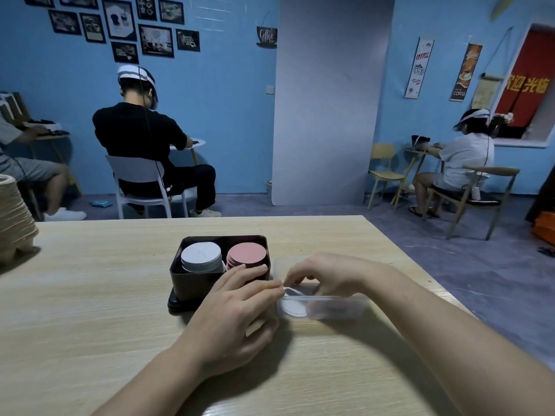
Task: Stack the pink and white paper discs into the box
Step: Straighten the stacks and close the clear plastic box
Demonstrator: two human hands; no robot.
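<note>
1. Surface (90, 295): pale wood grain, carries every item below.
2. Background: blue wall, a grey upright panel (330, 100), and seated persons at small tables well beyond the far edge of the surface.
3. Stack of tan pulp trays (13, 217): at the far left edge of the surface, well apart from the rest.
4. Left grip (231, 313): a bare hand, palm down over the near right corner of the box. Its fingers are straight and apart, reaching toward the clear container. One fingertip meets the lifted disc.
5. Right grip (327, 277): a bare hand over the clear container, fingers curled and pinched together on the lifted disc.
6. Box (192, 283): dark, rectangular, open-topped, resting on a dark flat base (177, 304).
7. Clear container (339, 307): see-through plastic, just beside the box on its right.
8. White disc stack (200, 255): in the left half of the box.
9. Pink disc stack (246, 253): in the right half of the box.
10. Lifted disc (292, 292): white, tilted, inside the clear container at its left end.
11. Flat white disc (292, 309): on the container floor beneath it.
</note>
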